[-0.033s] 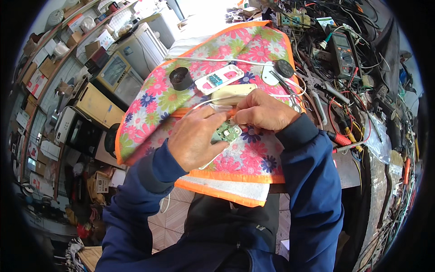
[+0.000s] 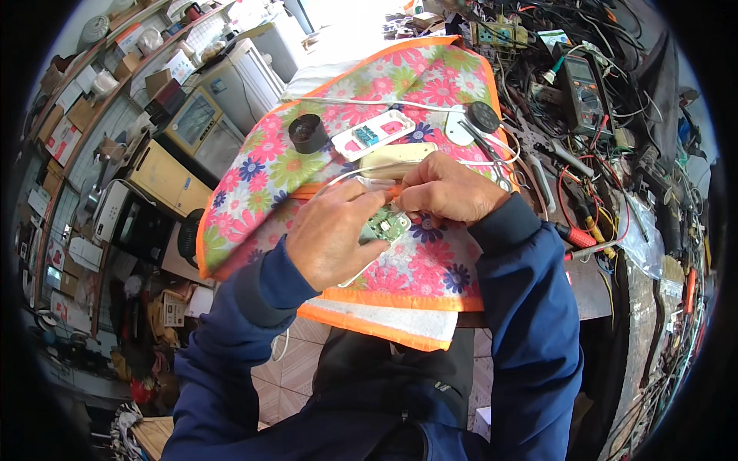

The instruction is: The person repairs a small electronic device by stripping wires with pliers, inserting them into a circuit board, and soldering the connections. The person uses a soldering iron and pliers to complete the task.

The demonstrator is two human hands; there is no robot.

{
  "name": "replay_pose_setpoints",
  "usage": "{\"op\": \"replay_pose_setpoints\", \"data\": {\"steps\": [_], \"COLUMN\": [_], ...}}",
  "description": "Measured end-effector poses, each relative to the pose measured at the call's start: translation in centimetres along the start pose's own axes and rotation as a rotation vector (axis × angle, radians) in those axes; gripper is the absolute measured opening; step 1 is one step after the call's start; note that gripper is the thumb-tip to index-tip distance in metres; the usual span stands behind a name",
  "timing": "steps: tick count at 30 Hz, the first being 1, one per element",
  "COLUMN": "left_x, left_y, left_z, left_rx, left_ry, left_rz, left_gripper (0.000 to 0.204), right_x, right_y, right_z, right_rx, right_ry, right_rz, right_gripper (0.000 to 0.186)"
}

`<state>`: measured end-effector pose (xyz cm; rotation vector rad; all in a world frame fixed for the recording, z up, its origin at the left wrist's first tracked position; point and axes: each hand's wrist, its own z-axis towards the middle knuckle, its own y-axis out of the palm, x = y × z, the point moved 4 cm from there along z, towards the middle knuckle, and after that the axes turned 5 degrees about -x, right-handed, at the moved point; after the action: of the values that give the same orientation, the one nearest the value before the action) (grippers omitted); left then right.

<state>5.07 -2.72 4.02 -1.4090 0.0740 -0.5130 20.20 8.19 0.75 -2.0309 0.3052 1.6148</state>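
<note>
Evidently, the left hand (image 2: 327, 230) grips the green circuit board (image 2: 390, 226) at its three o'clock; the right hand (image 2: 446, 188) pinches closed (on what, unclear); the white casing (image 2: 386, 138), at twelve, lies apart, not yet closed.

The cream casing (image 2: 390, 160) looks like smooth plastic.

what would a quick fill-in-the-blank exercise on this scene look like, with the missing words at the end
1. The left hand and right hand are at a ______ circuit board.
2. The floral cloth has an ______ border.
3. The multimeter lies to the ______ of the floral cloth.

Missing words: green; orange; right.
</note>
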Motion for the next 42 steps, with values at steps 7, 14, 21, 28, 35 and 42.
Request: {"op": "replay_pose_setpoints", "data": {"steps": [7,14,21,28,35,42], "left_x": [-0.1,0.0,-0.3,-1.3,-1.8,-2.3], "left_y": [0.1,0.1,0.3,0.7,0.5,0.9], "left_z": [-0.3,-0.4,-0.4,-0.3,0.3,0.1], "left_rx": [-0.026,-0.019,-0.017,-0.071,-0.119,-0.103], "left_ry": [-0.027,-0.025,-0.019,0.025,0.032,0.041], "left_rz": [0.008,0.02,0.001,-0.094,-0.19,-0.221], "left_gripper": [0.055,0.056,0.055,0.057,0.062,0.07], "right_x": [0.1,0.1,0.0,0.2,0.1,-0.2], "right_y": [0.2,0.3,0.3,0.4,0.2,0.2], "right_z": [0.2,0.2,0.1,0.4,0.1,-0.1], "right_rx": [-0.018,-0.01,-0.02,-0.022,-0.05,-0.057], "right_ry": [-0.015,-0.015,-0.008,-0.018,-0.017,-0.039], "right_rz": [0.015,0.041,0.053,0.071,0.073,0.073], "right_gripper": [0.028,0.027,0.027,0.027,0.022,0.02]}}
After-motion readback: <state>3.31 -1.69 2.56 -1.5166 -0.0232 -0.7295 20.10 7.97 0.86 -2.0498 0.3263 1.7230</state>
